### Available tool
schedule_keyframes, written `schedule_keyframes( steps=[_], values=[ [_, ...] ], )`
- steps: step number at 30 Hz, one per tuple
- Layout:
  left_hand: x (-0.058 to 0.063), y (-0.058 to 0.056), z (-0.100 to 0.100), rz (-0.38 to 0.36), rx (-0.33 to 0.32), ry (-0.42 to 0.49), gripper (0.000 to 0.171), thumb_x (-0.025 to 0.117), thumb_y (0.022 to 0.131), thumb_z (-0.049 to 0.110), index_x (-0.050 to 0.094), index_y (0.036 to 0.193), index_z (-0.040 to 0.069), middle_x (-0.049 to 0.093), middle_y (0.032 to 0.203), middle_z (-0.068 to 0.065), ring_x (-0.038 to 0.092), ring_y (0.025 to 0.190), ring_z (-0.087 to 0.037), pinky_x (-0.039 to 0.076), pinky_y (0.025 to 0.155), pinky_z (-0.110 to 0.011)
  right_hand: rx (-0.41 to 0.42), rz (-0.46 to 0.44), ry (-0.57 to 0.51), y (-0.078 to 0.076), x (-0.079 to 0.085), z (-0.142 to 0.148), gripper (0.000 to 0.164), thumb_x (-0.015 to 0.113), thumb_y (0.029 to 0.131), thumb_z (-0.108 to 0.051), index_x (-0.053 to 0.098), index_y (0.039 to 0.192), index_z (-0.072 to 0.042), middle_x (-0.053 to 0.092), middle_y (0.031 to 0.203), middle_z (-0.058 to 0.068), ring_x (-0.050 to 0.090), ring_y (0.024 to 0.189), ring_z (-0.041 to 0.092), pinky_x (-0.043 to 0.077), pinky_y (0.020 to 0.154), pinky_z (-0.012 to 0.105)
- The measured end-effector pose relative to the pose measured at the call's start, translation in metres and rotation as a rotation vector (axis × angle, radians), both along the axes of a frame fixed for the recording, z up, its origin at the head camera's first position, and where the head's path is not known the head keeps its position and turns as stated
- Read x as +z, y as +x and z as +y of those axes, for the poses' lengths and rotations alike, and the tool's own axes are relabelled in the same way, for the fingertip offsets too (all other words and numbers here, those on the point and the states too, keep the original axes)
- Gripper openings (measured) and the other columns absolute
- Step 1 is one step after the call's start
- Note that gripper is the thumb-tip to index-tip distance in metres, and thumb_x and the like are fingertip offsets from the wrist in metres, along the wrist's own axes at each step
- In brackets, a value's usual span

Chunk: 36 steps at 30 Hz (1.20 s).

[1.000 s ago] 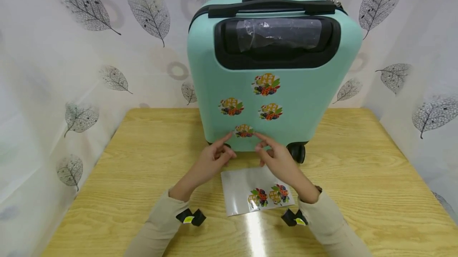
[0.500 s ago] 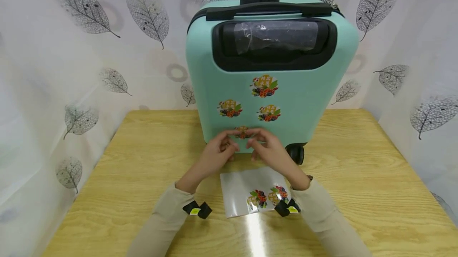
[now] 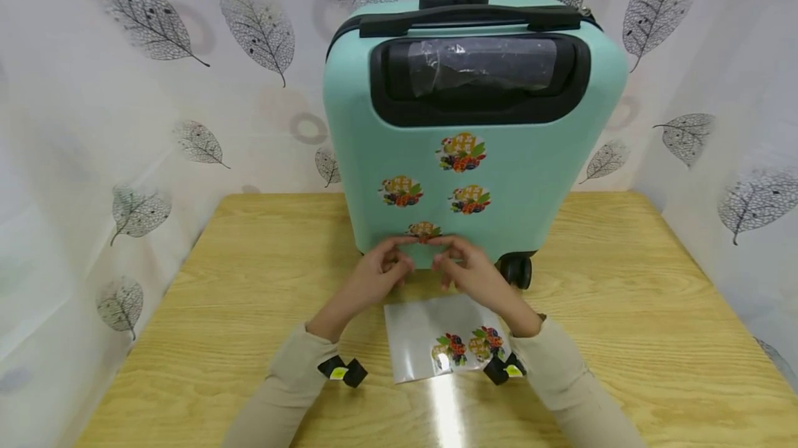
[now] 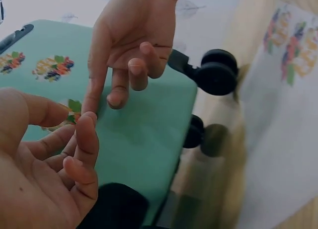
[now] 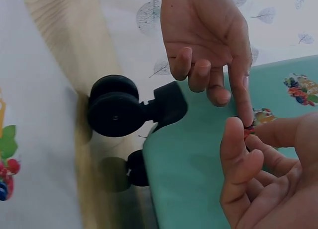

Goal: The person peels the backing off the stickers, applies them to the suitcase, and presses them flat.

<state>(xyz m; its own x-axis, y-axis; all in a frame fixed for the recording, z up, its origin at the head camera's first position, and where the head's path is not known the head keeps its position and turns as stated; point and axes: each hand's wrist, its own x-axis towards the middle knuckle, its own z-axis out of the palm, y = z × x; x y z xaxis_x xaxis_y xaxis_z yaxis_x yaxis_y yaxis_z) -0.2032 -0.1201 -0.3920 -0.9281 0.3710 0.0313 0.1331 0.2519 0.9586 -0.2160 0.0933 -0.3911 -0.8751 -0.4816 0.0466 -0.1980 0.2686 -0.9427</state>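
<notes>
Two hands: left hand (image 3: 377, 271), right hand (image 3: 472, 269); grip loose, index fingers extended; fingertips at suitcase's (image 3: 524, 167) lowest sticker (image 3: 424, 228)

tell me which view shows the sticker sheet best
The head view: nearly the whole sticker sheet shows, with its two stickers. The left wrist view cuts it off at the right edge; the right wrist view shows only part, at the left edge.

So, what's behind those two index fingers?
A fruit sticker on the suitcase. From above, its upper part shows over the fingers; most of its lower edge is covered, so I can't see whether it lies flat.
</notes>
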Motion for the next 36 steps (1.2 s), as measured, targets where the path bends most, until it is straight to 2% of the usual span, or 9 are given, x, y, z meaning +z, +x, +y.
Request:
schedule_keyframes(
  steps=[6, 10, 15, 18, 22, 25, 28, 32, 36],
  values=[
    [-0.016, -0.003, 0.000, -0.042, -0.034, 0.006, 0.041, 0.050, 0.097, 0.007, 0.047, 0.138, 0.005, 0.063, 0.100, -0.026, 0.057, 0.069, -0.023, 0.048, 0.061, -0.030, 0.020, -0.019, 0.014, 0.000, -0.008, -0.001, 0.036, 0.044, 0.101, -0.012, 0.048, 0.135, -0.002, 0.063, 0.104, 0.025, 0.062, 0.063, 0.024, 0.045, 0.048, 0.030],
    [-0.020, -0.004, 0.001, -0.043, -0.049, 0.004, 0.040, 0.050, 0.098, 0.009, 0.047, 0.138, 0.004, 0.063, 0.100, -0.028, 0.057, 0.069, -0.024, 0.048, 0.061, -0.032, 0.024, -0.025, 0.036, -0.001, -0.009, -0.001, 0.036, 0.046, 0.102, -0.014, 0.048, 0.135, -0.003, 0.062, 0.105, 0.027, 0.063, 0.064, 0.028, 0.045, 0.047, 0.030],
    [-0.012, -0.004, 0.002, 0.001, -0.054, 0.007, 0.040, 0.049, 0.098, 0.008, 0.048, 0.137, 0.003, 0.063, 0.098, -0.030, 0.056, 0.062, -0.014, 0.046, 0.058, -0.029, 0.046, -0.033, 0.010, -0.002, -0.003, 0.001, 0.036, 0.042, 0.102, -0.014, 0.047, 0.137, -0.005, 0.061, 0.105, 0.028, 0.062, 0.063, 0.024, 0.043, 0.049, 0.026],
    [-0.004, -0.005, 0.001, 0.033, -0.052, 0.007, 0.038, 0.049, 0.098, 0.008, 0.049, 0.136, 0.003, 0.064, 0.096, -0.026, 0.055, 0.061, -0.011, 0.045, 0.056, -0.026, 0.055, -0.046, -0.016, -0.004, 0.003, 0.003, 0.036, 0.041, 0.102, -0.015, 0.046, 0.137, -0.009, 0.061, 0.103, 0.026, 0.063, 0.061, 0.020, 0.043, 0.049, 0.028],
    [0.007, -0.006, -0.002, 0.047, -0.046, 0.012, 0.036, 0.048, 0.098, 0.007, 0.050, 0.134, 0.003, 0.064, 0.095, -0.020, 0.057, 0.065, -0.015, 0.049, 0.060, -0.026, 0.055, -0.084, -0.034, -0.005, 0.011, 0.007, 0.035, 0.043, 0.103, -0.018, 0.047, 0.137, -0.012, 0.062, 0.104, 0.022, 0.064, 0.061, 0.023, 0.043, 0.049, 0.029],
    [0.013, -0.007, -0.004, 0.041, -0.044, 0.018, 0.036, 0.048, 0.098, 0.006, 0.050, 0.134, 0.002, 0.063, 0.097, -0.020, 0.057, 0.066, -0.017, 0.051, 0.063, -0.027, 0.065, -0.094, -0.057, -0.004, 0.016, 0.008, 0.036, 0.044, 0.103, -0.019, 0.047, 0.138, -0.012, 0.061, 0.105, 0.025, 0.064, 0.060, 0.023, 0.043, 0.048, 0.026],
    [0.017, -0.007, -0.005, 0.042, -0.044, 0.013, 0.036, 0.048, 0.099, 0.008, 0.050, 0.135, 0.005, 0.063, 0.097, -0.020, 0.056, 0.065, -0.017, 0.049, 0.061, -0.027, 0.083, -0.085, -0.082, -0.004, 0.019, 0.006, 0.037, 0.044, 0.103, -0.019, 0.045, 0.139, -0.010, 0.063, 0.101, 0.020, 0.063, 0.058, 0.017, 0.042, 0.047, 0.026],
    [0.022, -0.007, -0.003, 0.051, -0.059, 0.013, 0.037, 0.049, 0.100, 0.011, 0.049, 0.136, 0.007, 0.063, 0.099, -0.022, 0.057, 0.066, -0.028, 0.047, 0.060, -0.026, 0.096, -0.070, -0.090, -0.004, 0.024, 0.003, 0.038, 0.043, 0.104, -0.018, 0.044, 0.140, -0.010, 0.065, 0.097, 0.010, 0.063, 0.057, 0.014, 0.043, 0.047, 0.027],
    [0.023, -0.008, -0.004, 0.042, -0.069, 0.031, 0.037, 0.048, 0.100, 0.011, 0.049, 0.137, 0.008, 0.063, 0.101, -0.025, 0.057, 0.067, -0.024, 0.046, 0.060, -0.026, 0.087, -0.069, -0.085, -0.005, 0.025, 0.005, 0.038, 0.043, 0.104, -0.021, 0.044, 0.141, -0.013, 0.063, 0.102, 0.017, 0.063, 0.059, 0.016, 0.044, 0.049, 0.027]
  ],
)
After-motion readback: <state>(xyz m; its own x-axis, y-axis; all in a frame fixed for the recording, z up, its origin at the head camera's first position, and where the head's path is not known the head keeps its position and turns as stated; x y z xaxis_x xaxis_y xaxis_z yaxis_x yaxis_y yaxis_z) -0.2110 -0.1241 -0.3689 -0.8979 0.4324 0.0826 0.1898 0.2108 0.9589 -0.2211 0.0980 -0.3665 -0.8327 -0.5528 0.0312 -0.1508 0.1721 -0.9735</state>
